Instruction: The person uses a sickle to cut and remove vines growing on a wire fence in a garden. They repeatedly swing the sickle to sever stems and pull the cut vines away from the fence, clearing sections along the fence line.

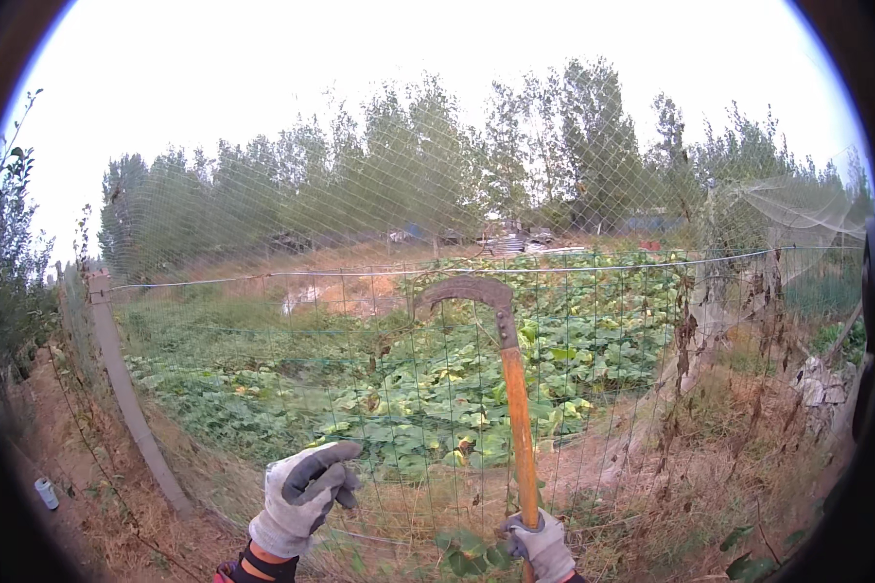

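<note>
My right hand [543, 545], in a white and grey work glove, grips the wooden handle of a sickle [519, 423] held nearly upright. Its dark, rusty hooked blade [474, 289] curves to the left at the top, in front of a green wire mesh fence [423, 379]; whether it touches the wire I cannot tell. To the left, my gloved left hand [302, 492] is raised before the fence with its fingers bent and apart, holding nothing. A few green leaves [470, 554] stand low between the hands.
A concrete post [135, 408] carries the fence on the left, with a top wire [335, 273] and netting above it. Broad-leaved plants [437, 408] grow behind. Dried vines [685, 342] and pale stones [820, 382] lie right. A can [46, 493] rests on the dirt path.
</note>
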A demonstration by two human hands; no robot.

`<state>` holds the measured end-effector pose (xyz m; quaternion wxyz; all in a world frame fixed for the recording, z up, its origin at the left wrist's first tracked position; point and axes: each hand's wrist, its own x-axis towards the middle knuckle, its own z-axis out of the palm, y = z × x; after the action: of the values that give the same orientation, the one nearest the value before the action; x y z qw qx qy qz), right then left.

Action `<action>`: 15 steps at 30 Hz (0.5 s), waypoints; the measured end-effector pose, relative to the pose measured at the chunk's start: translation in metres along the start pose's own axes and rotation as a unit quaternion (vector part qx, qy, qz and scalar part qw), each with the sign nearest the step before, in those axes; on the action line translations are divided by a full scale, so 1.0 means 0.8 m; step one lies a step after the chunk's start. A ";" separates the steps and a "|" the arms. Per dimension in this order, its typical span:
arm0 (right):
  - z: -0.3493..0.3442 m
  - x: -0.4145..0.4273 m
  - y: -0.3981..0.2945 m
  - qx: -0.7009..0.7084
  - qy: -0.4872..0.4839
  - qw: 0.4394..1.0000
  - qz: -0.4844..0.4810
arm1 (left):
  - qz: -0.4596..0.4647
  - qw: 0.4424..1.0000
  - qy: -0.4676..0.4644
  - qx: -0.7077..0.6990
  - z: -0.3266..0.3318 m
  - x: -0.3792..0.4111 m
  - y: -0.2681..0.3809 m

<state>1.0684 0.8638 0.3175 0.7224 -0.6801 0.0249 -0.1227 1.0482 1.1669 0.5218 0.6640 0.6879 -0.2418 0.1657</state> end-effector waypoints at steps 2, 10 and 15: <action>0.021 0.017 -0.056 0.066 -0.007 0.998 -0.018 | -0.015 1.000 0.021 -0.006 -0.031 -0.021 -0.002; 0.045 0.143 -0.188 0.061 0.042 0.993 -0.095 | -0.046 0.982 0.169 0.068 -0.138 -0.106 -0.018; 0.024 0.122 -0.154 0.104 0.019 0.988 -0.114 | -0.134 0.958 0.247 0.059 -0.200 -0.174 -0.099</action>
<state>1.1493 0.8565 0.4539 0.7699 -0.5970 -0.0520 -0.2193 0.9919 1.3418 0.3895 0.6774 0.6896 0.0342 0.2537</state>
